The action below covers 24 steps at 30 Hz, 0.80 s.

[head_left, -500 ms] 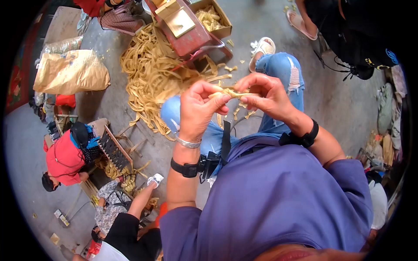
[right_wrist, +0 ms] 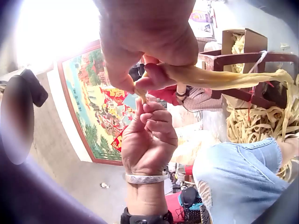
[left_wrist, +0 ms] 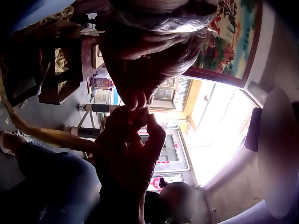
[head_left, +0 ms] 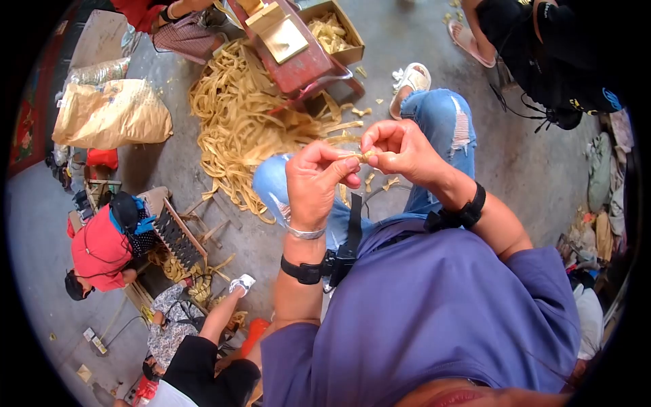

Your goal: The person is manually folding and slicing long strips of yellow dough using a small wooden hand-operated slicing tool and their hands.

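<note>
In the head view my left hand [head_left: 313, 180], with a silver bracelet at its wrist, meets my right hand [head_left: 409, 154] above my knees. Both pinch a small bunched part of a pale yellow pliable strip [head_left: 365, 157] between thumb and fingers, fingertips almost together. The right wrist view has the long flat strip [right_wrist: 224, 78] trailing away from under my right hand [right_wrist: 149, 35], while my left hand [right_wrist: 149, 140] grips its short end from below. Dark in the left wrist view, the hands mostly hide the bunched part.
A big heap of similar strips [head_left: 237, 125] covers the floor by a red wooden bench [head_left: 295, 68]. Beside it stands a cardboard box [head_left: 354, 53] of short yellow pieces. A brown paper sack [head_left: 112, 114] lies at the left. Other people sit around.
My hands have drawn closer together, the right moving left. The stretch of strip between them has shortened to a small bunch at the fingertips.
</note>
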Motion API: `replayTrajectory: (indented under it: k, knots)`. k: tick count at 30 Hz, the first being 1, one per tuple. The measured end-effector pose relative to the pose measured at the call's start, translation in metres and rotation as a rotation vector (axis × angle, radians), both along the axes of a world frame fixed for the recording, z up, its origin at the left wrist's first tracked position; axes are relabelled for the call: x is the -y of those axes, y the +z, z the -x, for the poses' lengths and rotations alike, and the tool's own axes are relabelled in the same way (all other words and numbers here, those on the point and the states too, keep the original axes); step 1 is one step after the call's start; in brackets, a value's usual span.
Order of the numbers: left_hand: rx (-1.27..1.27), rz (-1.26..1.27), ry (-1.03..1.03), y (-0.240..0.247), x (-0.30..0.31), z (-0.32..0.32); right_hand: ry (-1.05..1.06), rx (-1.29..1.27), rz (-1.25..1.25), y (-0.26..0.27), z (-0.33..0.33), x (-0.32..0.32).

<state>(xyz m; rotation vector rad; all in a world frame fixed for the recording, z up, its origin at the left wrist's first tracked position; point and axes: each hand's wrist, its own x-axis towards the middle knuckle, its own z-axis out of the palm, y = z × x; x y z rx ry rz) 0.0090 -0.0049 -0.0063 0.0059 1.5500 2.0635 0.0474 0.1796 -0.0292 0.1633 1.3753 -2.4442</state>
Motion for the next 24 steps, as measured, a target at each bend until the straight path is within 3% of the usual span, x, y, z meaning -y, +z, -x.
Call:
replayTrajectory:
  k: [5, 9, 12, 13, 20, 24]
  knots:
    - [-0.033, -0.104, 0.207, 0.0, 0.002, 0.019, 0.012, 0.014, -0.099, -0.006, 0.011, -0.016]
    - [-0.514, 0.258, -0.067, -0.006, 0.007, 0.046, 0.022, -0.134, -0.326, 0.003, 0.034, -0.017]
    - [-0.244, 0.277, -0.198, 0.011, 0.003, 0.063, -0.003, -0.243, -0.322, 0.004, 0.051, -0.018]
    - [-0.144, 0.208, -0.155, 0.015, -0.002, 0.066, -0.038, -0.245, -0.337, 0.008, 0.057, -0.018]
    - [-0.152, 0.179, -0.155, 0.004, -0.007, 0.099, -0.018, -0.549, -0.731, 0.016, 0.096, -0.025]
    - [-0.223, 0.178, -0.133, -0.004, -0.008, 0.119, 0.057, -0.498, -0.742, 0.015, 0.12, -0.026]
